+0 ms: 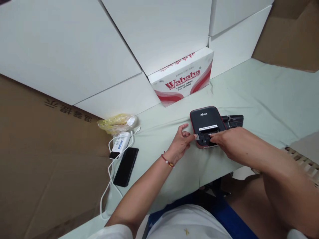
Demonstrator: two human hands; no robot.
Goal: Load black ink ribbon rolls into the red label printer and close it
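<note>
A black label printer [205,119] with a red rim and a white sticker lies on the pale green cloth [261,96]. My left hand [180,141] is at its near left corner, thumb and forefinger pinched on a small white label coming out of the device. My right hand [225,139] rests over the printer's near edge, fingers stretched onto its front. A beaded red bracelet sits on my left wrist.
A black phone [126,161] and a white power bank [121,143] with white cable lie at the left, beside a yellow plastic bag [118,122]. A Wahaha carton [183,78] and white boxes stand behind. Brown cardboard [37,159] leans at the left.
</note>
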